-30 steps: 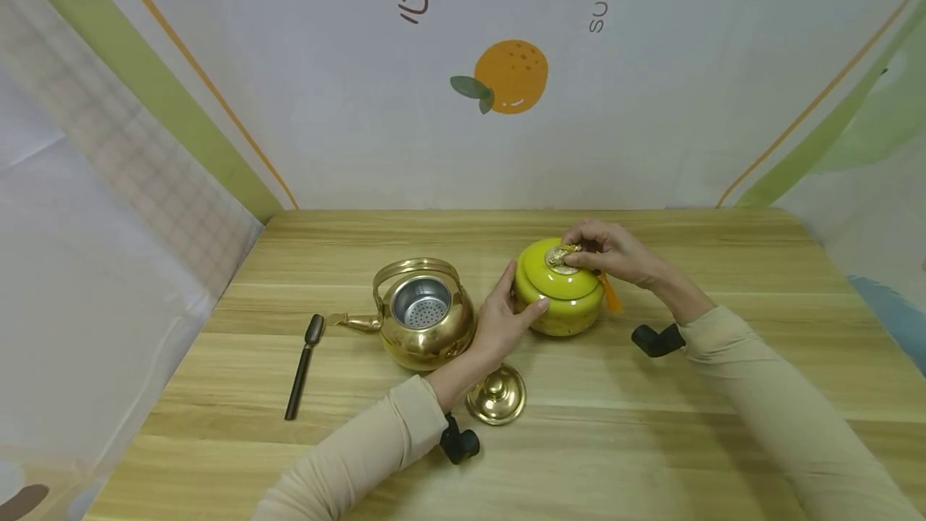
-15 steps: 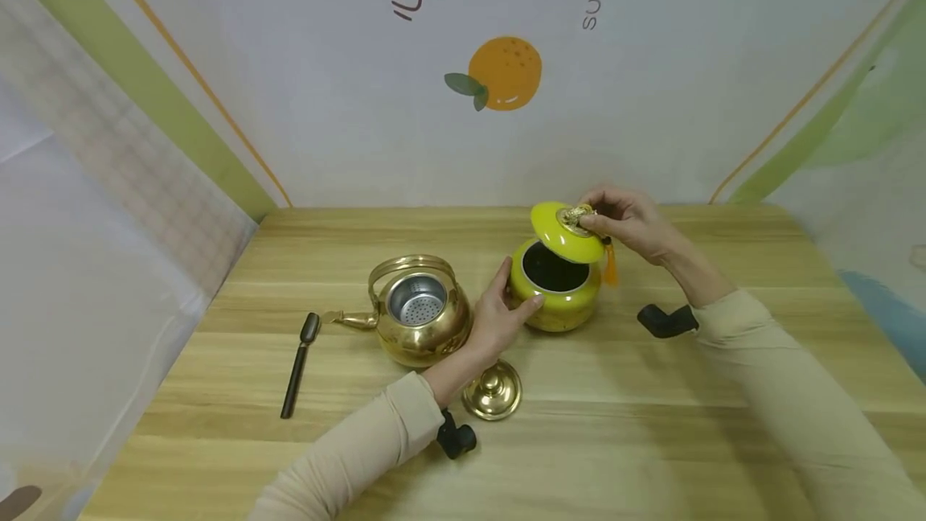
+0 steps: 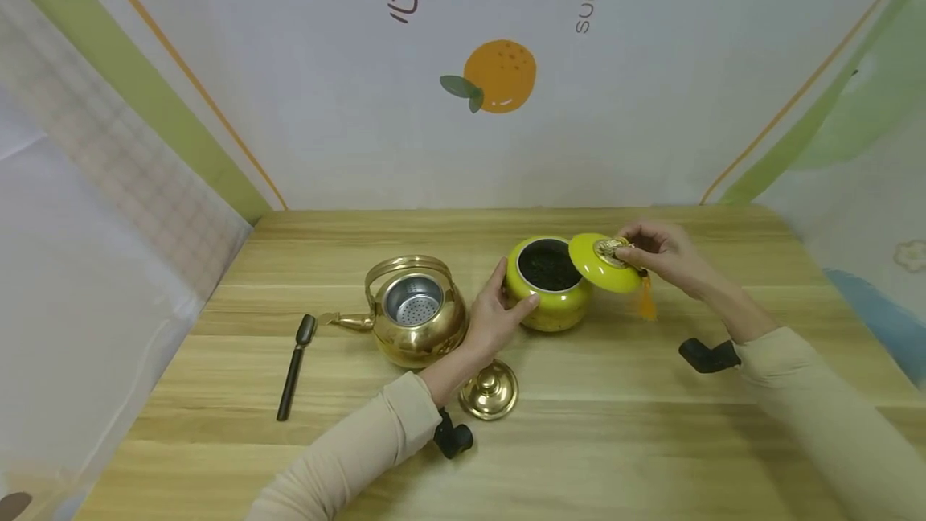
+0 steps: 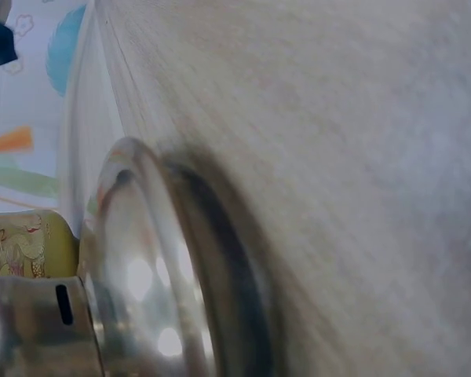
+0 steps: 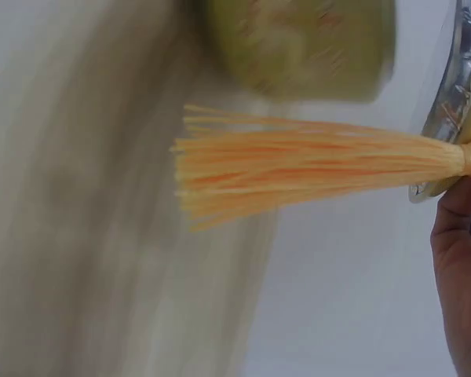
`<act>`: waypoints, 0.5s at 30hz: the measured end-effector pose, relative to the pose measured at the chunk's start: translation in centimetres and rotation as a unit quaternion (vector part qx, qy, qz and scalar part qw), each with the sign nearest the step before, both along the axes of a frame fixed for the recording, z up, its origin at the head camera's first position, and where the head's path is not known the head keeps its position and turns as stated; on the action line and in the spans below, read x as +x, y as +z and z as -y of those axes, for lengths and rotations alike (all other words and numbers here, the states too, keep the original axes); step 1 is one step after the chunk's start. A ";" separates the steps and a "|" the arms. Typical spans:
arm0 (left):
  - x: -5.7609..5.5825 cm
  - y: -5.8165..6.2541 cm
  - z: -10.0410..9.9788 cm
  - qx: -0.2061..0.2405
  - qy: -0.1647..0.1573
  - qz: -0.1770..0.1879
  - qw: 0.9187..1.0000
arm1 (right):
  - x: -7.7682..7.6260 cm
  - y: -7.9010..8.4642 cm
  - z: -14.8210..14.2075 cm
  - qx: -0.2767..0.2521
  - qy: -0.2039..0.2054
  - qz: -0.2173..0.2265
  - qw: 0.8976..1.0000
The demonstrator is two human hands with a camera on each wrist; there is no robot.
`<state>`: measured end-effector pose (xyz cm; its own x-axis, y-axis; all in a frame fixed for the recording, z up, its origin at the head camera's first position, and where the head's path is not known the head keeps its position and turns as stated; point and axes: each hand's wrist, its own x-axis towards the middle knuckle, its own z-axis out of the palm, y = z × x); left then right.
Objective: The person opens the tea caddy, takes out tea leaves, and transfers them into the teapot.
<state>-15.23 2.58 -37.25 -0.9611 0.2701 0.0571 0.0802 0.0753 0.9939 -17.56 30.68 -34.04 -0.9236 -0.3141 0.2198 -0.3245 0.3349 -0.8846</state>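
A round yellow jar [image 3: 555, 313] stands uncovered in the head view, with dark contents [image 3: 547, 265] inside that look like tea leaves. My left hand [image 3: 493, 322] holds its left side, thumb in front and fingers behind. Just right of the mouth, my right hand [image 3: 669, 261] pinches the gold knob of the tilted yellow lid [image 3: 592, 265]. From that knob hangs an orange tassel [image 5: 314, 165], which fills the middle of the right wrist view. Left of the jar is a brass teapot [image 3: 427, 340] without its cover, a perforated metal strainer [image 3: 415, 309] set in its opening.
The brass teapot lid [image 3: 490, 394] lies on the wooden table [image 3: 608, 441] below my left wrist; it looms large in the left wrist view. A dark-handled tea scoop [image 3: 292, 372] lies left of the teapot's spout. A printed cloth [image 3: 347, 127] hangs behind the table.
My right hand has lifted the yellow lid off the jar and carried it to the right, then lower, exposing the jar's inside. My left hand has stayed on the jar.
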 end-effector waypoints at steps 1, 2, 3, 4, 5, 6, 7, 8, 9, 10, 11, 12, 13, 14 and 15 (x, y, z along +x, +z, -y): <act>-0.2 -0.4 0.0 0.001 0.000 -0.001 1.000 | 0.3 -0.2 -0.5 0.014 -0.012 0.003 1.000; -0.4 -0.8 -0.1 0.002 0.000 -0.005 1.000 | 0.7 -0.4 -1.1 0.027 -0.024 0.007 0.999; -0.6 -1.3 -0.1 0.004 0.000 -0.005 1.000 | 1.0 -0.6 -1.6 0.041 -0.035 0.010 0.999; -0.8 -1.6 -0.1 0.006 0.001 -0.005 1.000 | 1.2 -0.8 -2.1 0.053 -0.046 0.012 0.997; -0.9 -1.8 -0.1 0.008 0.002 -0.006 1.000 | 1.5 -1.0 -2.5 0.066 -0.055 0.015 0.996; -1.0 -1.9 -0.1 0.009 0.002 -0.007 1.000 | 1.7 -1.2 -2.9 0.080 -0.063 0.015 0.995; -1.0 -1.9 -0.1 0.010 0.003 -0.007 1.000 | 1.9 -1.4 -3.3 0.093 -0.069 0.017 0.993; -1.0 -2.0 -0.1 0.012 0.004 -0.008 1.000 | 2.0 -1.5 -3.6 0.104 -0.076 0.023 0.991; -1.0 -2.0 -0.1 0.012 0.004 -0.006 1.000 | 2.1 -1.7 -3.9 0.117 -0.082 0.025 0.989; -1.0 -2.0 -0.1 0.013 0.003 -0.006 1.000 | 2.3 -2.0 -4.2 0.127 -0.087 0.028 0.988; -1.0 -2.0 -0.1 0.012 0.002 -0.006 1.000 | 2.3 -2.2 -4.4 0.138 -0.090 0.027 0.986; -1.0 -2.0 -0.1 0.013 0.002 -0.006 1.000 | 2.4 -2.5 -4.5 0.147 -0.093 0.025 0.984; -1.0 -2.1 -0.2 0.013 0.001 -0.006 1.000 | 2.5 -2.8 -4.7 0.155 -0.095 0.023 0.983; -1.0 -2.1 -0.2 0.014 0.001 -0.006 1.000 | 2.5 -3.1 -4.8 0.160 -0.097 0.018 0.982; -1.0 -2.1 -0.3 0.014 0.001 -0.004 1.000 | 2.5 -3.4 -4.9 0.167 -0.098 0.010 0.981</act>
